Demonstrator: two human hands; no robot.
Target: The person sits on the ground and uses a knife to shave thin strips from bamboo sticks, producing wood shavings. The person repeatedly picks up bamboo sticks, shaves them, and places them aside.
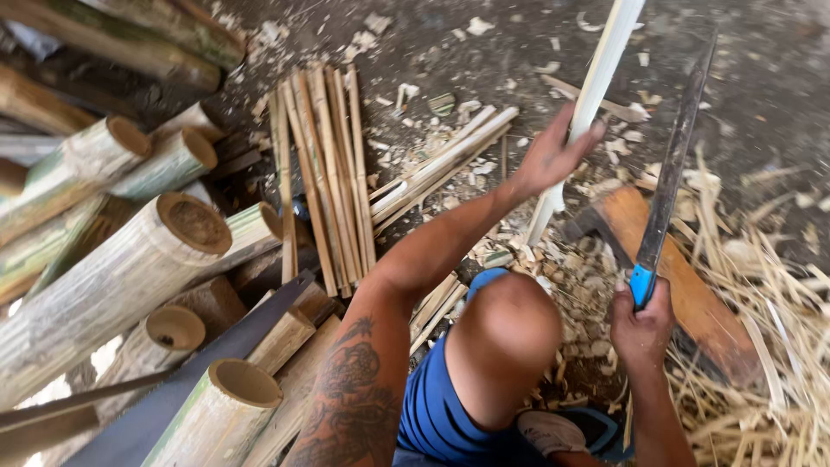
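Left hand [553,156] fingers wrapped on pale bamboo strip [596,78], upright-ish, long axis running 1 to 7 o'clock. Right hand [641,324] fingers clamped on blue-handled machete [670,173], blade pointing 12, just right of strip, apart. Wooden block [692,294] underneath.

Bamboo strip [596,82] top cut off; machete [670,173] tip blurred.
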